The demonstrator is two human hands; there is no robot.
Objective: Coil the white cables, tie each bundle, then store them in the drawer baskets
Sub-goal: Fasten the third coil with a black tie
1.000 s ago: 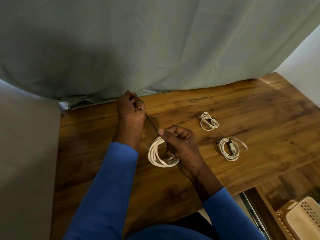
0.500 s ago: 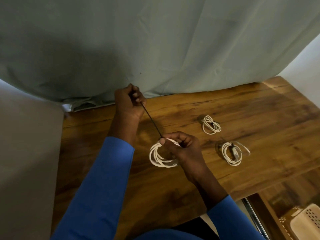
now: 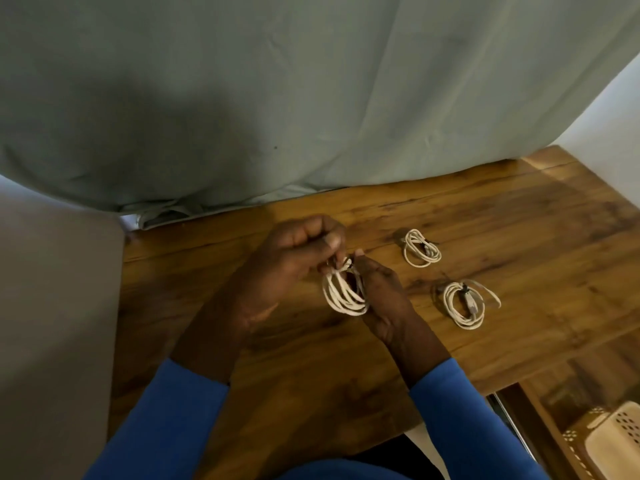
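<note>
White cable coil [image 3: 343, 294] sits between both hands, and this looks like the tying step. The left hand [image 3: 294, 258] has its fingers [image 3: 327, 241] curled tight, pinching the gathered top of the loops, where a dark tie [image 3: 349, 264] just shows. The right hand [image 3: 381, 299] holds the coil's right side, thumb up at the tie and the other fingers hidden behind the strands.

The coil is a narrow oval. Its long axis runs from the pinched top down toward the person, open face to the camera. Whether it touches the wooden surface [image 3: 519, 220] cannot be told.

To the right lie a far bundle [image 3: 421, 251] and a near bundle [image 3: 464, 304], well apart from the hands.

Next move, most likely: cinch that tie without letting the loops spring, then take the bundles to the basket [image 3: 620, 441] at lower right.
</note>
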